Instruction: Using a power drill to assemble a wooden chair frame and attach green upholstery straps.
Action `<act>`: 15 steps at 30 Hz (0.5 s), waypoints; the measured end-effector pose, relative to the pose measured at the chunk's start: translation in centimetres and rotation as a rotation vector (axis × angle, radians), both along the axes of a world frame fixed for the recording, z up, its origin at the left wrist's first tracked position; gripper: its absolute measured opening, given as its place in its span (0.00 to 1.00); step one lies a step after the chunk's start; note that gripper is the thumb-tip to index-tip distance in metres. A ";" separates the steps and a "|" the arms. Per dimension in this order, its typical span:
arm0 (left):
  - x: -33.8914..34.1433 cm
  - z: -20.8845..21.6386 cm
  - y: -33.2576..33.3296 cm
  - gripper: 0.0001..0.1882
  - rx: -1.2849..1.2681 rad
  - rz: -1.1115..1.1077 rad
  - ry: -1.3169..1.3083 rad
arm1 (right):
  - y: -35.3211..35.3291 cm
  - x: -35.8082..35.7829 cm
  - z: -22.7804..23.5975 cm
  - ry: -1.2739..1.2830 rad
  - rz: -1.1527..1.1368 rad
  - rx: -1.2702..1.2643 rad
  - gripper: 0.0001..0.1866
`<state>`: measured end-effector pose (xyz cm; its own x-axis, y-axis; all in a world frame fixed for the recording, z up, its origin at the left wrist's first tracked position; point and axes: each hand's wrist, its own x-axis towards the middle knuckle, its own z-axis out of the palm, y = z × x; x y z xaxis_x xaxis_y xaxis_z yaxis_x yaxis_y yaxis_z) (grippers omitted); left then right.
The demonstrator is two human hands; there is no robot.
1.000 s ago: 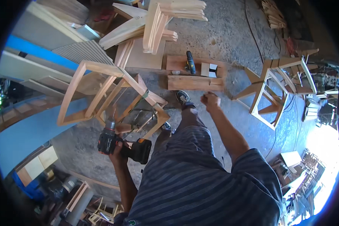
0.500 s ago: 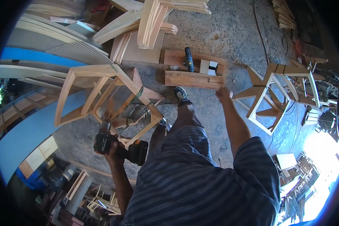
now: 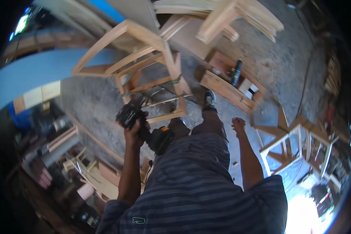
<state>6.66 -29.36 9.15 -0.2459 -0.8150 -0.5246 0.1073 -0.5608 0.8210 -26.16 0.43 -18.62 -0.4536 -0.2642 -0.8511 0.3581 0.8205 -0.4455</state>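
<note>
My left hand (image 3: 133,132) grips a black cordless drill (image 3: 129,114) by its handle, the battery pack jutting toward my body. Just beyond the drill stands a bare wooden chair frame (image 3: 144,84), with a dark green strap (image 3: 169,82) across it. The drill's front end overlaps the frame's near side in the picture; whether they touch I cannot tell. My right hand (image 3: 238,124) hangs over the floor to the right of my legs, fingers curled in. Anything inside it is too small to make out.
A wooden box (image 3: 226,90) ahead holds a second drill (image 3: 236,73) and small white boxes (image 3: 247,89). More chair frames (image 3: 286,146) stand at right. Stacked wooden parts (image 3: 218,19) lie at the far side. A light blue panel (image 3: 46,72) and cluttered timber (image 3: 62,138) fill the left.
My view has swung left, so the scene appears turned clockwise. The drill has drawn away from the frame's left side toward its near side. My right hand has pulled back from the wooden box.
</note>
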 end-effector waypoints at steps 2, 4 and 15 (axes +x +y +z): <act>1.1 -0.2 -0.5 0.24 0.012 0.109 0.043 | -1.2 -0.3 -0.4 0.062 0.090 -0.024 0.21; 3.1 -1.5 -1.3 0.25 0.043 0.122 0.137 | -3.7 0.4 -0.9 0.138 0.155 -0.032 0.22; 9.6 -17.0 -7.9 0.31 0.375 0.257 0.582 | -31.7 11.3 -1.9 0.417 0.455 -0.208 0.29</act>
<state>16.28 -37.22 -7.81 -0.3954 -0.6756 -0.6223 0.6326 -0.6915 0.3488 -14.90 -31.29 -20.54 -0.5388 -0.6482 -0.5381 -0.2425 0.7310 -0.6378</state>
